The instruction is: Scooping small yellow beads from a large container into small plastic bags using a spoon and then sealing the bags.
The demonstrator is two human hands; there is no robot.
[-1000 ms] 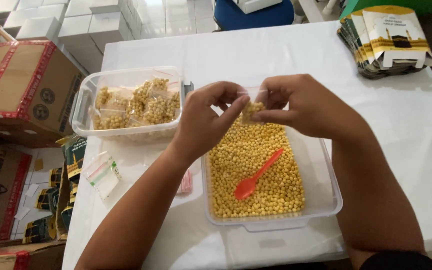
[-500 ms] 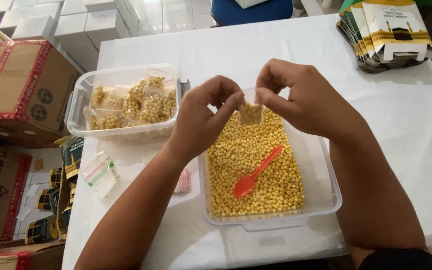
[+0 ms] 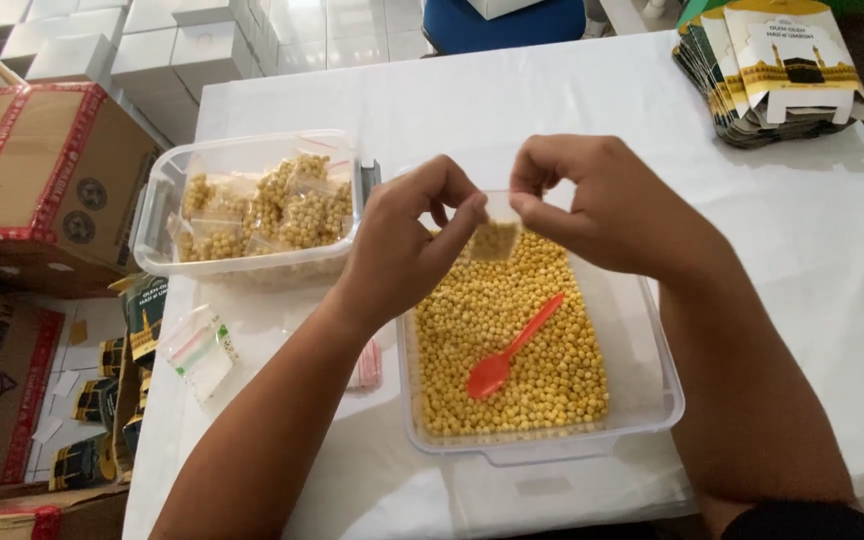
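Both hands have lifted a little since a second ago, carrying the small clear bag [image 3: 494, 232] up off the heap so it now hangs just above the far end of the pellets. It is partly filled with yellow pellets, and its top edge is pinched from both sides — the left hand [image 3: 407, 245] grips one corner between thumb and fingertips, the right hand [image 3: 592, 205] the other, both closed on the plastic. Directly below sits the clear plastic tub [image 3: 652, 400], holding a bed of loose yellow pellets [image 3: 542, 370] with an orange spoon [image 3: 512, 350] lying diagonally on top. To the left, a second clear tub [image 3: 167, 195] holds filled, sealed bags of the same pellets [image 3: 282, 205]. Near the desk's left edge lies a stack of empty clear bags [image 3: 197, 345]. A pile of flat printed cartons [image 3: 772, 65] rests at the far right corner of the white desk [image 3: 812, 250], and brown cardboard boxes [image 3: 42, 180] stand on the floor to the left.
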